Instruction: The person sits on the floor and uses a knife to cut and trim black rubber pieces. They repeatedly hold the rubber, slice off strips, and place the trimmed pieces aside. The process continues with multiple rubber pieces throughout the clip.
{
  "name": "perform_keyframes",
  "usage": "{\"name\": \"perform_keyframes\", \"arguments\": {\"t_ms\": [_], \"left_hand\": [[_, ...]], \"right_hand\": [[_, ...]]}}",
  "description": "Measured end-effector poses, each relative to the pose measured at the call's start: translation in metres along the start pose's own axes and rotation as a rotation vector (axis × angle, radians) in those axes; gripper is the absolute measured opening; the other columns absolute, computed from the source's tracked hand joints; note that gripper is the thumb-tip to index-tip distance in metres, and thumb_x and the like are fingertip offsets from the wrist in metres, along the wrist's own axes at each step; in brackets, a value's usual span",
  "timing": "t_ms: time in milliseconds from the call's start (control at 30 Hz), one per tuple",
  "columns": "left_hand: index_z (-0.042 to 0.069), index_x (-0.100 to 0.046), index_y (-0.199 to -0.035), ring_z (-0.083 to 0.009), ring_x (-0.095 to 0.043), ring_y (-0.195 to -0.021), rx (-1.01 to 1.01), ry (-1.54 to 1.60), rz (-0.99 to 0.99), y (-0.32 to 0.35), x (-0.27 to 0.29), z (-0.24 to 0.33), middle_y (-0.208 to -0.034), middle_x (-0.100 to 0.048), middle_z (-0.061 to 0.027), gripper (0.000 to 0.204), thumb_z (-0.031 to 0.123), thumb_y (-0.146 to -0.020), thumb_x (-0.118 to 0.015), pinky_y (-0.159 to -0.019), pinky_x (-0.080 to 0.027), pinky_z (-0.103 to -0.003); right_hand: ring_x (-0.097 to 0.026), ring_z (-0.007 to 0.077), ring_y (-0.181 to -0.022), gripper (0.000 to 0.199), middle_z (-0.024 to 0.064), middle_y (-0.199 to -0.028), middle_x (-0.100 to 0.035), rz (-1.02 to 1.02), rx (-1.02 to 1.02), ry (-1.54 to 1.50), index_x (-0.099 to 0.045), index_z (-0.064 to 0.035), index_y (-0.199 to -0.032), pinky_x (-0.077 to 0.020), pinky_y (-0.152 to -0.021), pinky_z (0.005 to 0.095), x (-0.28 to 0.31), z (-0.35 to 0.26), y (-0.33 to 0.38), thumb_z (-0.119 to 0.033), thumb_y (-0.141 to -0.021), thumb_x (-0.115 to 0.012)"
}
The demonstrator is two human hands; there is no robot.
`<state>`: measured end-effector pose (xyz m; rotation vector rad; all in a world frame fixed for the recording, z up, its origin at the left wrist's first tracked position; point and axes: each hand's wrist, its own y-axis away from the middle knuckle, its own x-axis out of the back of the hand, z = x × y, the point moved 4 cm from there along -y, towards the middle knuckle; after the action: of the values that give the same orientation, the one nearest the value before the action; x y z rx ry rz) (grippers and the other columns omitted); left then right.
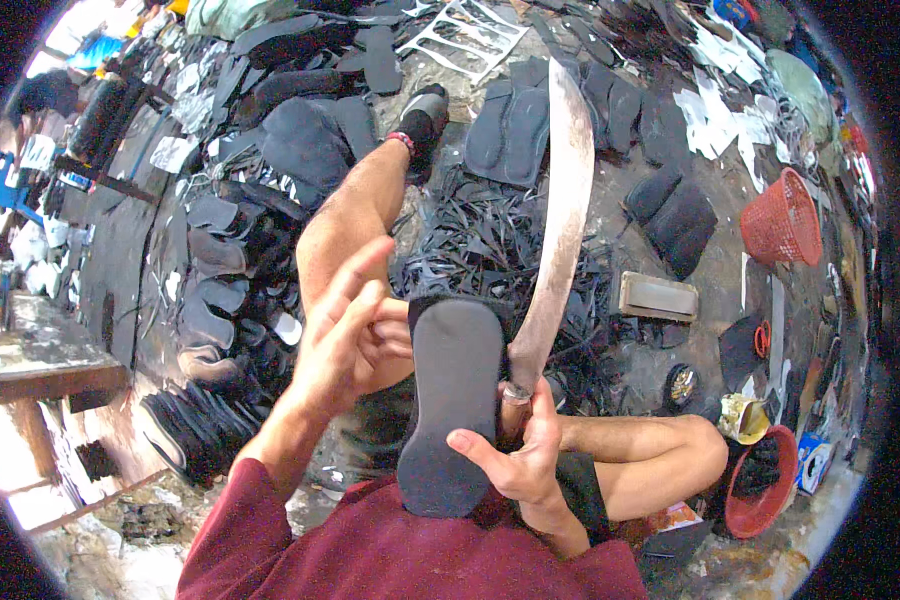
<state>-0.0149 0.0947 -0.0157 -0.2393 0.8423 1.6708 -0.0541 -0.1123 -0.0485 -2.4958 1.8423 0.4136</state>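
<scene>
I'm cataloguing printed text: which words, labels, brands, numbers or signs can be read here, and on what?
None can be read.
Blue-and-white package: any print is too small and blurred.
Dark sole-shaped piece: no lettering visible.
Curved blade: no lettering visible.

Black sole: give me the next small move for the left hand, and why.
Probably close the left hand on the upper left edge of the black sole. Its fingers look mostly spread, while the right hand grips the curved knife with its thumb over the sole. The blade rises close beside the sole's right edge, so a firmer hold might help.
</scene>
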Motion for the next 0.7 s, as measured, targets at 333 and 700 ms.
{"name": "perform_keyframes", "arguments": {"t_ms": [333,700], "left_hand": [[0.004,-0.063,-0.116,-0.0115,-0.067,-0.081,0.152,-0.032,0.068,0.011,0.024,-0.014,-0.102,-0.071,-0.0048,0.028,0.021,-0.094,-0.067,-0.071,-0.054,-0.026],[0.001,-0.066,-0.112,-0.0119,-0.067,-0.083,0.236,-0.003,0.094,0.010,0.036,-0.016,-0.098,-0.071,-0.0061,0.027,0.014,-0.089,-0.072,-0.075,-0.055,-0.028]], "right_hand": [[-0.061,0.0304,-0.072,0.034,0.0165,-0.088,-0.063,0.089,0.255,0.578,-0.063,-0.0008,-0.125,-0.0499,-0.066,0.0397,0.023,0.043,0.031,-0.018,-0.096,-0.056],[-0.063,0.0347,-0.076,0.034,0.0167,-0.089,-0.065,-0.036,0.184,0.755,-0.064,-0.0051,-0.122,-0.0511,-0.068,0.0438,0.049,0.047,0.044,-0.013,-0.090,-0.058]]}}
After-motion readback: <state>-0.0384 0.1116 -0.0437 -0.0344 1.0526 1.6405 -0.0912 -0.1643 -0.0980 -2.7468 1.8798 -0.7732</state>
